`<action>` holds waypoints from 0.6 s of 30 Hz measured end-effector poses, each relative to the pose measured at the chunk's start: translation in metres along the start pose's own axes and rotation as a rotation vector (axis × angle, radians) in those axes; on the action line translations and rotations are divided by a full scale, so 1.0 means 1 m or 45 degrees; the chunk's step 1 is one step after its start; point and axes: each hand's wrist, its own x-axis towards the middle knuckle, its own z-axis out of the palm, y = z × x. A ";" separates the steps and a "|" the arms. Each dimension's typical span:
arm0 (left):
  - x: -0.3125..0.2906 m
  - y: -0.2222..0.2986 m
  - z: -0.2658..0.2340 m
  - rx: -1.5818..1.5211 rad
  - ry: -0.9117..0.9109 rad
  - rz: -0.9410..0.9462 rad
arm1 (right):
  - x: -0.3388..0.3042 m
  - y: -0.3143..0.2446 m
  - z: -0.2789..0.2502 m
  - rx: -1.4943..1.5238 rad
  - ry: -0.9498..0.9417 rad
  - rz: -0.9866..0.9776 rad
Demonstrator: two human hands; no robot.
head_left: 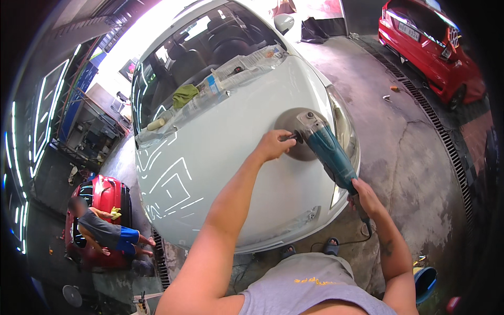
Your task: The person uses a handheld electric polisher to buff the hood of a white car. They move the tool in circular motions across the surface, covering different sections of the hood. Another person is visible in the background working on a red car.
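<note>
Over the right side of a white car hood [231, 152], close to the headlight [342, 123], lies a teal power polisher [329, 149] with a round, brownish-grey pad [289, 121]. My left hand [274, 145] is closed round its black side handle by the pad. At the rear end of the tool, my right hand [367, 198] wraps the grip. The pad appears to rest on the paint; its underside is hidden. A dark power cord [346, 242] runs from the grip down past my feet.
Masking paper [247, 65] covers the windshield base, with a green cloth [185, 96] and a pale bottle [156, 124] on it. At the left, a person [107, 231] stands by a red car [107, 191]. Another red car [428, 50], a floor drain [420, 100] and a blue bucket [425, 283] are at right.
</note>
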 end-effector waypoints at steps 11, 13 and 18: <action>-0.093 -0.074 0.034 0.103 0.158 0.221 | -0.057 0.061 0.041 -0.150 -0.015 -0.091; -0.126 -0.079 0.039 0.208 0.243 0.280 | -0.067 0.091 0.047 -0.182 -0.033 -0.054; -0.187 -0.104 0.032 0.102 0.210 0.074 | -0.083 0.135 0.086 -0.298 -0.035 -0.128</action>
